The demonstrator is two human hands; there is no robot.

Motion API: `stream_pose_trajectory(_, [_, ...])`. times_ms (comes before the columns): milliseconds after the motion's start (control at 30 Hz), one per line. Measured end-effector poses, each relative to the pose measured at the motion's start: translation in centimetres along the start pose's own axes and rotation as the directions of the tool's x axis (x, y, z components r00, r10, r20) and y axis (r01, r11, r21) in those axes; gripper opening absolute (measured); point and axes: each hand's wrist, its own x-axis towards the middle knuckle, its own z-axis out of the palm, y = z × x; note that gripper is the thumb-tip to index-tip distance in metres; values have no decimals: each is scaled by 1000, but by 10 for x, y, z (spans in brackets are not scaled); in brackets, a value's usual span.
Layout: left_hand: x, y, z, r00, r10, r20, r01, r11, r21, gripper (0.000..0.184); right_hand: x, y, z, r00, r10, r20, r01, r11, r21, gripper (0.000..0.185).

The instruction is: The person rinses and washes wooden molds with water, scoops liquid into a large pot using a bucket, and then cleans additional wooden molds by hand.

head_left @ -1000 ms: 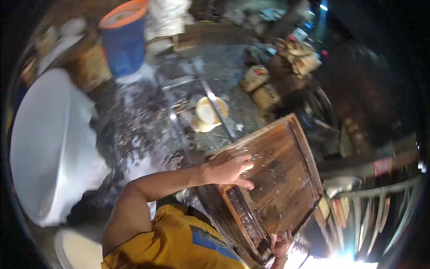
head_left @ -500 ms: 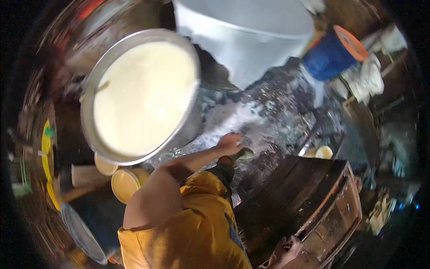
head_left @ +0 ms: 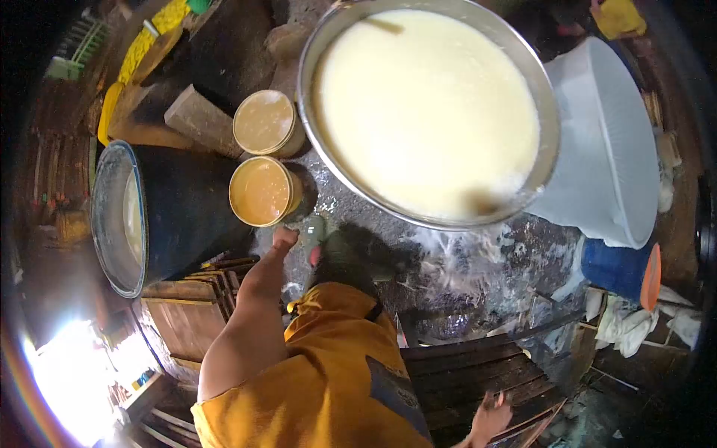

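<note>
A round, pale-yellow plastic bucket (head_left: pixel 296 193) of tan liquid stood on the wet, dark floor (head_left: pixel 534 257); the left hand (head_left: pixel 284 238) was just beside it, its finger spread impossible to tell. A broad silver metal vat (head_left: pixel 307 93) held cream liquid. Over a dark-brown wooden box (head_left: pixel 470 373), the right hand (head_left: pixel 491 420) had loosely parted fingers.

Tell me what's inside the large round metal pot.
The metal pot holds pale liquid, with brownish patches near the edge, too unclear to identify. The liquid hides the bottom.
</note>
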Motion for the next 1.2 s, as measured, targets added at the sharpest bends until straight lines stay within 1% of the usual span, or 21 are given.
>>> stream_pose_trajectory(67, [-3,-14,-19,1000,13,4,-11,980,-199,33,8,-62,28,970,-225,91,206,961,182,24])
stream_pose_trajectory(100, [-12,-9,-42,1000,-16,-11,12,939,-344,32,10,-106,33,864,-437,249,448,894,15,26])
stream_pose_trajectory(133, [-30,14,-94,989,37,140,-9,981,-196,31,16,-129,70,812,-475,338,511,859,-21,27])
stream_pose_trajectory(167, [-21,11,-103,997,31,72,-10,961,-276,31,19,-155,103,750,-504,429,576,816,-48,29])
stream_pose_trajectory(233, [3,-19,-103,998,-17,-55,-8,905,-425,32,-27,-261,136,658,-690,302,693,712,116,31])
stream_pose_trajectory(267, [41,-58,-73,1000,-26,-17,13,852,-524,38,-23,-276,195,484,-804,344,791,570,220,34])
stream_pose_trajectory(300, [54,-76,-84,997,-66,-30,43,869,-494,41,-17,-284,265,293,-883,366,844,419,334,37])
stream_pose_trajectory(367, [84,-98,-114,987,-146,-63,104,894,-437,47,-45,-358,343,235,-841,487,662,505,553,33])
stream_pose_trajectory(433, [135,-148,-103,961,-165,-221,93,948,-303,54,-79,-425,421,147,-846,513,590,491,641,29])
stream_pose_trajectory(500, [168,-173,-131,927,-189,-323,112,963,-243,58,-96,-484,506,22,-651,759,518,657,548,31])
stream_pose_trajectory(567, [200,-189,-149,907,-216,-361,113,952,-285,57,-113,-510,589,2,-735,679,791,416,448,30])
stream_pose_trajectory(633, [223,-199,-157,930,-195,-312,112,958,-265,57,-146,-527,648,230,-655,719,448,727,519,37])
stream_pose_trajectory(667, [235,-207,-158,942,-178,-286,105,962,-252,58,-166,-535,671,331,-574,749,225,819,527,42])
stream_pose_trajectory(700, [247,-213,-155,967,-165,-196,112,960,-258,56,-181,-549,671,268,-531,804,21,837,546,48])
stream_pose_trajectory(767, [269,-225,-148,990,-143,-18,132,952,-276,55,-207,-588,640,108,-479,871,-375,792,481,61])
stream_pose_trajectory(800, [274,-226,-150,988,-155,9,150,936,-318,51,-216,-580,662,141,-472,870,-497,726,475,62])
stream_pose_trajectory(900, [278,-224,-159,986,-146,81,164,939,-304,45,-229,-579,674,249,-447,859,-640,590,492,57])
stream_pose_trajectory(1000, [281,-226,-159,984,-132,123,161,950,-267,46,-227,-580,681,211,-378,901,-760,516,394,52])
stream_pose_trajectory(1100, [286,-226,-135,982,-168,87,186,941,-282,50,-214,-579,677,253,-445,859,-664,566,489,46])
stream_pose_trajectory(1133, [277,-216,-143,979,-190,75,204,936,-288,51,-204,-575,678,361,-651,668,-415,529,740,38])
stream_pose_trajectory(1200, [253,-219,-126,976,-213,43,214,906,-365,54,-171,-575,663,372,-710,598,-348,490,799,31])
